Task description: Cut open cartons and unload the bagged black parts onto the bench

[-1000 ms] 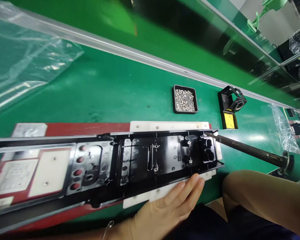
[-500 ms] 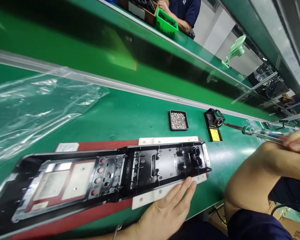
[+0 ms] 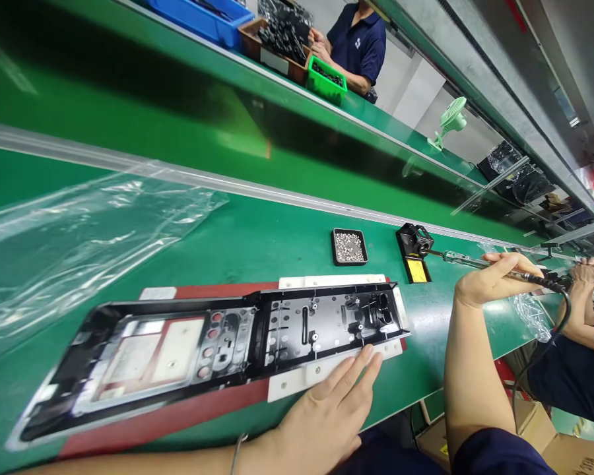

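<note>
A long black plastic housing (image 3: 218,343) lies open side up on a red and white fixture (image 3: 327,373) on the green bench. My left hand (image 3: 327,412) rests flat on the fixture's near white edge, fingers together, holding nothing. My right hand (image 3: 495,277) grips a soldering iron (image 3: 468,262) by its handle. The iron's tip sits in the black stand (image 3: 412,247) with the yellow sponge, to the right of the housing.
A small black tray of metal inserts (image 3: 349,247) stands behind the housing. Clear plastic bags (image 3: 79,237) lie at the left. A co-worker's hand (image 3: 587,270) is at the far right, another person (image 3: 351,46) across the conveyor. A green fan (image 3: 450,119) stands behind.
My right hand has carried the soldering iron away from the housing's right end and put its tip into the stand. The view has lifted. My left hand stays on the fixture.
</note>
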`<action>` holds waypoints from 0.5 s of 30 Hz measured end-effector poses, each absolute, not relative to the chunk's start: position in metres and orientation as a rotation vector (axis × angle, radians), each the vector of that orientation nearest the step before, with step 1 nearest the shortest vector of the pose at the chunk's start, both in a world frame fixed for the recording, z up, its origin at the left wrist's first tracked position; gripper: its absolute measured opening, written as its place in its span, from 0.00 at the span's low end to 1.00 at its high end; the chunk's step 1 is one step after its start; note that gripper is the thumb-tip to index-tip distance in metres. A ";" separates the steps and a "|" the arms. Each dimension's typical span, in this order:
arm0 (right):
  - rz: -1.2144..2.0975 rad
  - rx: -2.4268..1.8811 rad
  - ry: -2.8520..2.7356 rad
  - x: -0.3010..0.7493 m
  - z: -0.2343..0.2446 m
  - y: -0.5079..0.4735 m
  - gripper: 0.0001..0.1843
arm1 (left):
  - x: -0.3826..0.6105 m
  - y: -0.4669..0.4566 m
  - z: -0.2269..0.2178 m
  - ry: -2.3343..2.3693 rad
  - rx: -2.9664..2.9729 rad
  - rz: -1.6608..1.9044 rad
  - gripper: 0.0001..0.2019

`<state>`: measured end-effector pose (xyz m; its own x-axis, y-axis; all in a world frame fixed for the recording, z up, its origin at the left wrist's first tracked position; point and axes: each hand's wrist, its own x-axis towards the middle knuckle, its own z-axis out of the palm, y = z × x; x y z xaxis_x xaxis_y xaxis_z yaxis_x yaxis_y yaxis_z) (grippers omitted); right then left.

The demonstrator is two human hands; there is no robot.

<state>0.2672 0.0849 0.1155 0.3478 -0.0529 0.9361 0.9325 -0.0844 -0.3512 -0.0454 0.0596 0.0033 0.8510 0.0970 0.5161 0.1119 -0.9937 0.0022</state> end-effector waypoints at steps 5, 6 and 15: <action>-1.030 -1.422 -0.850 0.268 0.095 0.045 0.18 | -0.050 0.060 0.010 -0.138 -3.037 -0.795 0.28; -1.002 -1.459 -0.851 0.266 0.092 0.035 0.19 | -0.051 0.061 0.012 -0.130 -3.040 -0.798 0.27; -0.430 -1.519 -0.691 0.248 0.081 -0.003 0.28 | -0.059 0.068 0.025 -0.067 -3.036 -0.739 0.24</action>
